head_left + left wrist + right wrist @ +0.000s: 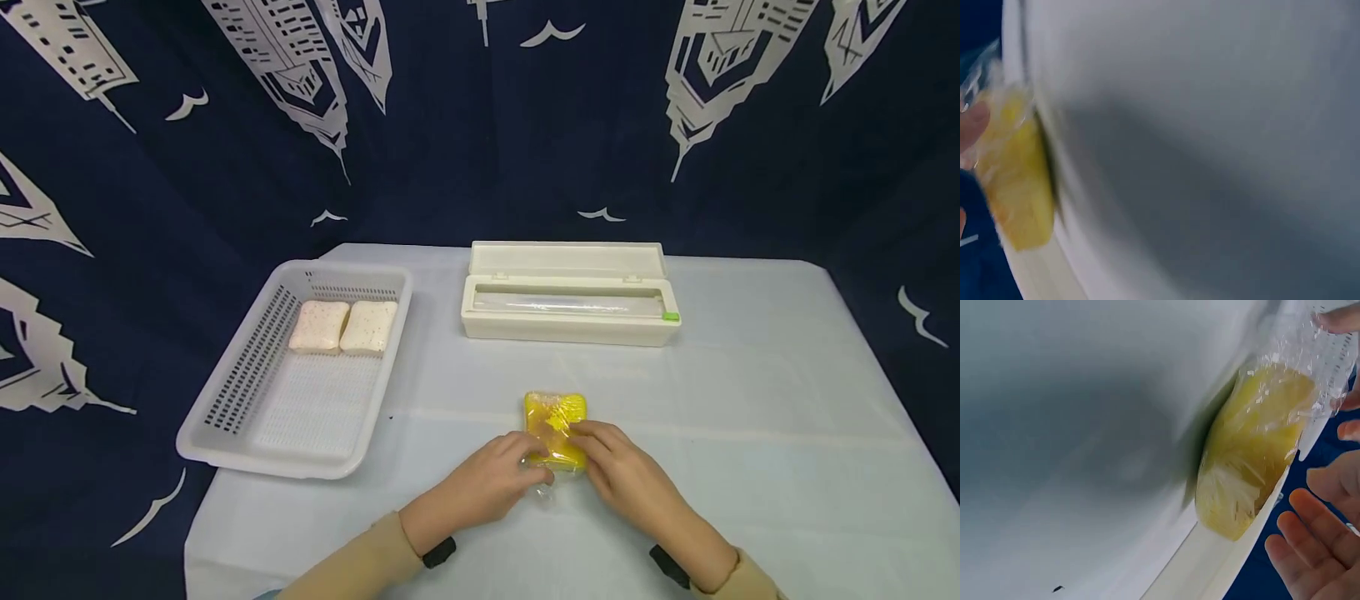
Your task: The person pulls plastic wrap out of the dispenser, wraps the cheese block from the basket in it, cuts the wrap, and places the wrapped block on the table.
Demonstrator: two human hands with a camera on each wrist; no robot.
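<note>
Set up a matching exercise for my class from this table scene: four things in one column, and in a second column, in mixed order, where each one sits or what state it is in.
Things:
1. yellow block
2. two pale blocks
3. film dispenser box
4. white basket

Places or states:
A. lid open, at the back of the table
B. wrapped in clear film, between both hands
C. on the left side of the table
D. side by side at the far end of the basket

Pairs: 1-B, 2-D, 3-A, 4-C

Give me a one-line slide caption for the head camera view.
Both hands, left hand and right hand, work cling film around a yellow sponge on the table.
</note>
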